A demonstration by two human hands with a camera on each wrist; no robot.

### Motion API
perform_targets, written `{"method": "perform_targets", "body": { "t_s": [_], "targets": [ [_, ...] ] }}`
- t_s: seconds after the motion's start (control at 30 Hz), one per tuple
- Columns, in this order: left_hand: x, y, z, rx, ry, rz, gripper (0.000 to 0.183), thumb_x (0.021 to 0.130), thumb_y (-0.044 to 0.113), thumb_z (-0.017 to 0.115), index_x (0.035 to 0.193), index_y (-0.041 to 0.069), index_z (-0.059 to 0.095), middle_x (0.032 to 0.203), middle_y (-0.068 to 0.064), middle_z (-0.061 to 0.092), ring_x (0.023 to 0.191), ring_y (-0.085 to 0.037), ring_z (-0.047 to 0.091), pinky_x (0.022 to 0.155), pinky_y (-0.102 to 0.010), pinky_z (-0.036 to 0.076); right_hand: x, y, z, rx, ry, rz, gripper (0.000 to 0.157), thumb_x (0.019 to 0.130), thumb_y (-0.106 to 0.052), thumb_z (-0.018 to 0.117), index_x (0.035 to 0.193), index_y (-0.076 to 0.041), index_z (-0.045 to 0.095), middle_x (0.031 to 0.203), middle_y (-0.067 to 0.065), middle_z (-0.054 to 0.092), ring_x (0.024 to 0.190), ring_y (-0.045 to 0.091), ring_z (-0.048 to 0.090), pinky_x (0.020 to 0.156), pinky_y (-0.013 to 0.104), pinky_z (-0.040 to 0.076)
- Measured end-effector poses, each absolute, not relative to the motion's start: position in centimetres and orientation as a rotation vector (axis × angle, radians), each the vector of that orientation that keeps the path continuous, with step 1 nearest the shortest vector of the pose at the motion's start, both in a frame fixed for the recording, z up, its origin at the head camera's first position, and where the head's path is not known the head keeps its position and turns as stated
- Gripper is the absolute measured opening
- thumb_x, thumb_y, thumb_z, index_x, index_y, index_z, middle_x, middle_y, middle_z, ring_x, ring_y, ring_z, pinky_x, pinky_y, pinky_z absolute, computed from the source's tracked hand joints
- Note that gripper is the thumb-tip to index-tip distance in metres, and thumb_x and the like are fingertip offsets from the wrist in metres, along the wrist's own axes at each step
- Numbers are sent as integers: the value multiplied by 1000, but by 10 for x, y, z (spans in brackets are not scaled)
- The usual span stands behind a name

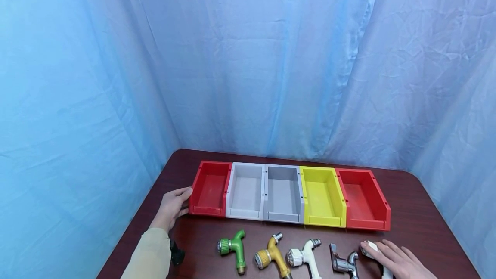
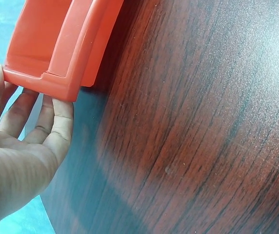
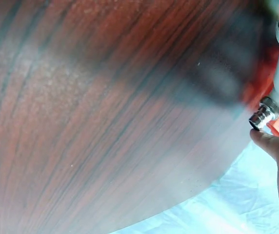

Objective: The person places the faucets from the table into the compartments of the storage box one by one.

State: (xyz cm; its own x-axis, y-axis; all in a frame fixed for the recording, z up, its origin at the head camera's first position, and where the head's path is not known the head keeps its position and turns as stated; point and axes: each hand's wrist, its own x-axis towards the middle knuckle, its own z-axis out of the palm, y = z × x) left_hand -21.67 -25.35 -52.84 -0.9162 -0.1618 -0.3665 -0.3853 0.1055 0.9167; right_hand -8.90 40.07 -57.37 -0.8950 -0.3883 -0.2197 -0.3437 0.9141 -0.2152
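At the left end of the row of bins, my left hand [image 1: 172, 206] grips the outer side of a red bin [image 1: 209, 210]. In the left wrist view the thumb lies at the bin's edge, with curled fingers [image 2: 56, 122] against its outside. Over at the lower right, my right hand [image 1: 401, 259] holds a white faucet [image 1: 371, 248], partly hidden under the fingers. The right wrist view has the thumb at the faucet's metal spout end [image 3: 265, 113]. Just left of that hand lies a chrome faucet [image 1: 342, 265].
Right of the held bin stand a white bin [image 1: 245, 214], a grey bin [image 1: 283, 218], a yellow bin [image 1: 324, 221] and another red bin [image 1: 368, 225]. Along the front lie a green faucet [image 1: 239, 253], a yellow faucet [image 1: 274, 255] and a second white faucet [image 1: 308, 255]. Blue curtains [image 1: 248, 63] surround the table.
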Motion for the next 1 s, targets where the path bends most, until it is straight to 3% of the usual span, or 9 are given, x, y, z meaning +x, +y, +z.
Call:
{"method": "perform_targets", "body": {
  "t_s": [0.13,0.47,0.6,0.67,0.73,0.77,0.83,0.9,1.0],
  "targets": [
    [-217,-253,-528,-554,2195,1920,57,104,35,60,149,1,50,147,-28,51,125,-41,60,96,-48,57,-87,394,-566,-542,2829,-249,93,74,-83,64,156,-50,34,141,0,56,127,38,53,82,74,46],
    [-216,-253,-527,-550,2198,1922,57,104,34,60,150,1,49,146,-28,51,124,-41,60,96,-47,57,-82,382,-546,-629,3039,-162,104,63,-91,63,154,-45,42,142,-5,55,129,29,50,90,65,48],
    [-215,-253,-528,-549,2203,1919,56,104,34,60,150,2,50,146,-28,52,123,-40,61,96,-47,58,-86,383,-542,-634,3067,-199,96,69,-82,69,154,-43,44,144,-1,57,131,33,50,94,66,44],
    [-215,-253,-528,-554,2203,1918,56,105,34,59,149,2,50,146,-27,52,123,-40,61,96,-47,57,-89,384,-541,-642,3070,-231,93,72,-75,73,154,-42,44,145,2,57,131,34,49,97,70,40],
    [-216,-253,-529,-560,2207,1913,55,105,34,59,149,3,51,146,-27,53,123,-40,61,95,-46,58,-92,386,-541,-665,3082,-239,95,71,-68,80,155,-42,42,145,5,56,132,36,46,113,76,15],
    [-216,-253,-529,-563,2206,1915,55,105,34,59,149,3,51,146,-26,53,123,-39,61,95,-46,58,-94,387,-541,-684,3099,-222,100,67,-66,83,155,-42,42,145,6,56,132,35,45,121,69,-1],
    [-216,-252,-529,-569,2202,1920,55,105,35,59,149,3,51,146,-26,53,122,-39,62,95,-46,58,-97,388,-540,-760,3147,-196,106,63,-62,88,155,-39,42,144,7,56,130,35,44,121,40,-21],
    [-217,-253,-529,-569,2201,1921,55,104,35,60,149,3,51,146,-26,53,122,-39,62,94,-45,58,-101,390,-541,-863,3212,-133,109,60,-60,91,155,-36,43,142,8,57,130,32,42,112,17,-23],
    [-217,-253,-530,-567,2197,1920,56,104,35,60,149,2,51,146,-27,53,122,-39,62,95,-46,58,-106,393,-540,-1022,3289,-60,109,61,-63,89,155,-30,45,141,10,57,144,27,31,120,24,-18]
  ]
}}
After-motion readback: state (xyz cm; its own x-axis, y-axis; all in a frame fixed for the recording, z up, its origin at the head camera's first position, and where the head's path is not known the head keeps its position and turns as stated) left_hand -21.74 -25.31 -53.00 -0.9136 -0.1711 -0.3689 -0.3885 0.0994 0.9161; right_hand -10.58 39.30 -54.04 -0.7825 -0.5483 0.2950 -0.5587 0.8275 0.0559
